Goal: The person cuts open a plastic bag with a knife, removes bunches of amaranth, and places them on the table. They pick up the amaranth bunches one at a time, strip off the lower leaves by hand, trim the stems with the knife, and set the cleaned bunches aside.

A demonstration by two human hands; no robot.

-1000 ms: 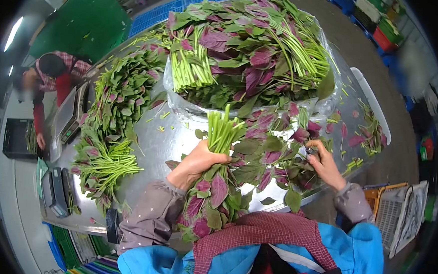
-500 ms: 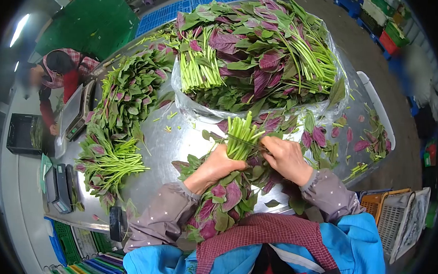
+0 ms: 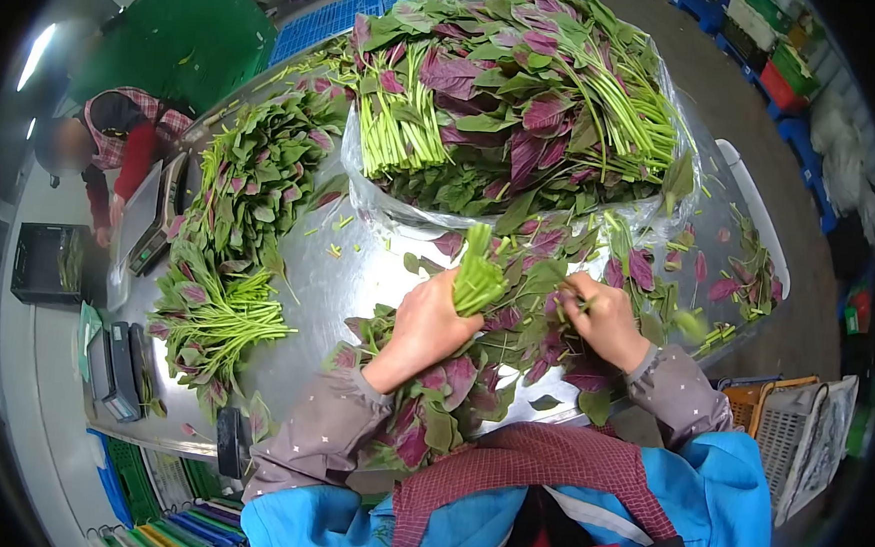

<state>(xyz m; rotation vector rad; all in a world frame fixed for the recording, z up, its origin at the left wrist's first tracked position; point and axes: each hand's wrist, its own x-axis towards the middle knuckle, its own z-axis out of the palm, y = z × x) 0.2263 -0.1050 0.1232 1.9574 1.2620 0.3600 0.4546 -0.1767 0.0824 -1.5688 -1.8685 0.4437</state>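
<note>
My left hand (image 3: 429, 323) is wrapped around a bunch of amaranth greens (image 3: 479, 276), its cut stem ends pointing up and away from me. Purple and green leaves of the bunch hang below the fist, toward my apron. To the right, apart from the bunch, my right hand (image 3: 605, 319) is closed with fingers curled. A thin dark blade showed in it half a second ago; now the knife is mostly hidden by the fingers and the leaves behind. Beyond the right hand, a blurred piece of green stem (image 3: 692, 324) is in motion.
A plastic-lined container (image 3: 362, 194) heaped with amaranth stands ahead on the metal table (image 3: 320, 311). More bunches (image 3: 254, 167) lie to the left, beside a scale (image 3: 155, 226). Loose leaves and trimmings are scattered rightward. Another person (image 3: 135, 145) works at far left; crates (image 3: 779, 425) stand right.
My right hand and the knife have moved right, away from the stems, which now look shorter. The bunch has tilted slightly. A piece of green stem now flies off to the right.
</note>
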